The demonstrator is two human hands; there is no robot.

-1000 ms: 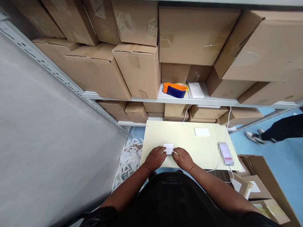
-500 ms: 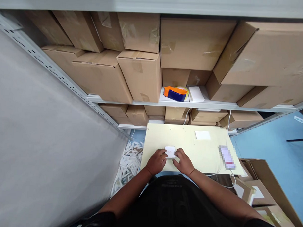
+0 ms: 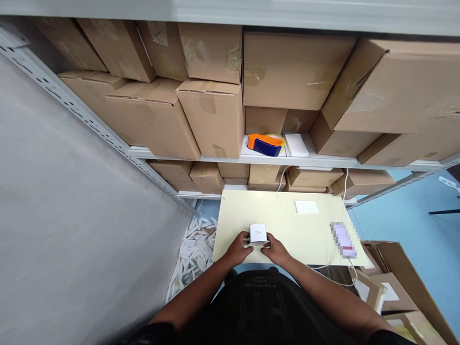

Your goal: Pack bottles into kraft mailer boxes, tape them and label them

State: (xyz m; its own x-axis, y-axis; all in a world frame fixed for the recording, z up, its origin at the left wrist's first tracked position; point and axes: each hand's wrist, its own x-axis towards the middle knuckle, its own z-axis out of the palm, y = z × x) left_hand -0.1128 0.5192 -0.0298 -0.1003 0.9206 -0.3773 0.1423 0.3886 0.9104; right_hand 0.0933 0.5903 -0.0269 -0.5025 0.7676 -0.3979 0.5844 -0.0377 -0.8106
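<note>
Shelving: loaded with brown cartons
Desk: pale yellow, before the shelving
Small box: white, over the desk's near half
Left hand, right hand: gripping its opposite sides
Floor: blue

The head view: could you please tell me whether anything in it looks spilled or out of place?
Yes: white scraps lie on the floor left of the table, pointing every which way, as if spilled. The small red-lettered box shows no visible damage.

An orange-and-blue tape dispenser lies on a shelf, cardboard boxes behind it and on both sides
</note>
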